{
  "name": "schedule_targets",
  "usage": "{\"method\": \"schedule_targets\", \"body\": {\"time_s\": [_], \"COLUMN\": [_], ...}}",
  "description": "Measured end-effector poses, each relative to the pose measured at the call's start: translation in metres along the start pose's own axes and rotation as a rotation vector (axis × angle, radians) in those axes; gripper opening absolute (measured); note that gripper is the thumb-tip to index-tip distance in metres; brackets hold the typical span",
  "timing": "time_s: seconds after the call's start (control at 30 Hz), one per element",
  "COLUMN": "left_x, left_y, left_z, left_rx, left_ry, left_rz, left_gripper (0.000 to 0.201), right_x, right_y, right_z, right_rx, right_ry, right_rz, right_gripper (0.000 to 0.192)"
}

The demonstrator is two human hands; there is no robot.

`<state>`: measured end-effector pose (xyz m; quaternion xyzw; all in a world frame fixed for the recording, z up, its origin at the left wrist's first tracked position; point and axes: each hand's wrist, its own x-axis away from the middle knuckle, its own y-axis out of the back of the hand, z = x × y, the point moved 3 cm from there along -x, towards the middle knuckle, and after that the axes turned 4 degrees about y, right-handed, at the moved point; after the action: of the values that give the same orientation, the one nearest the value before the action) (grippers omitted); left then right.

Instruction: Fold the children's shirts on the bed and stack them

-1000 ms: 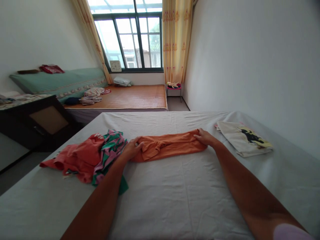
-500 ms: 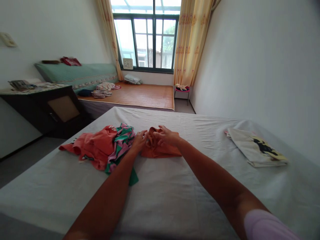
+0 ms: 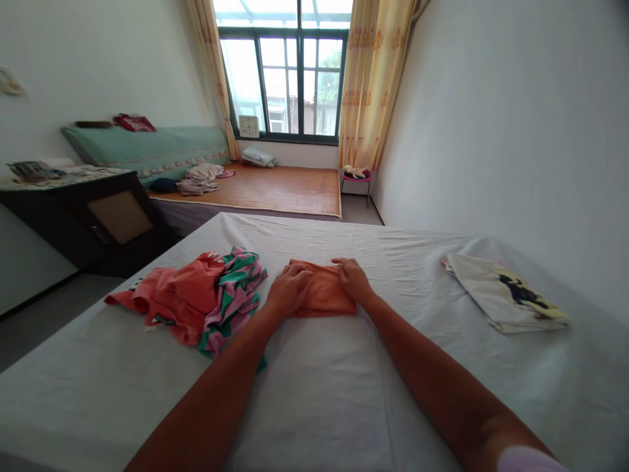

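Hands (image 3: pixel 322 288) flat on orange cloth (image 3: pixel 324 295)

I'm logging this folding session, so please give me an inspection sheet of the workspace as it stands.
Surface: bed with white sheet, lightly creased.
Job's things: orange garment, folded into a compact rectangle, lying flat on the sheet.
Clutter: loose heap of a coral garment and a green-pink patterned garment to the left; a folded cream shirt with a black print to the right.
Hands: left hand flat on the orange garment's left part; right hand flat on its right edge; neither grips anything.
Cables: nothing seen.
Surroundings: second bed with a woven mat, green headboard cushion, dark cabinet, window with yellow curtains, small stool.
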<state>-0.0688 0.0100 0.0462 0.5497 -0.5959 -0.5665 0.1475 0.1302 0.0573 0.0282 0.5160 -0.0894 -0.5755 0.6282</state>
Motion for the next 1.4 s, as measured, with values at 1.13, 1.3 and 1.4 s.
{"method": "schedule_targets", "body": {"time_s": [1.13,1.3,1.4], "left_x": [-0.001,-0.001,0.001], "left_y": [-0.036,-0.036,-0.038], "left_z": [0.019,0.031,0.035], "left_rx": [-0.343,-0.307,-0.280], "left_ry": [0.228,0.283,0.267], "left_rz": [0.280,0.242,0.204], "left_gripper": [0.051,0.053,0.052], "right_x": [0.017,0.015,0.016], "right_y": [-0.028,-0.014,-0.008], "right_z": [0.002,-0.027,-0.030], "right_rx": [0.196,0.010,-0.334], "right_ry": [0.025,-0.222,-0.403], "right_rz": [0.189,0.029,-0.047], "right_gripper": [0.042,0.051,0.064]}}
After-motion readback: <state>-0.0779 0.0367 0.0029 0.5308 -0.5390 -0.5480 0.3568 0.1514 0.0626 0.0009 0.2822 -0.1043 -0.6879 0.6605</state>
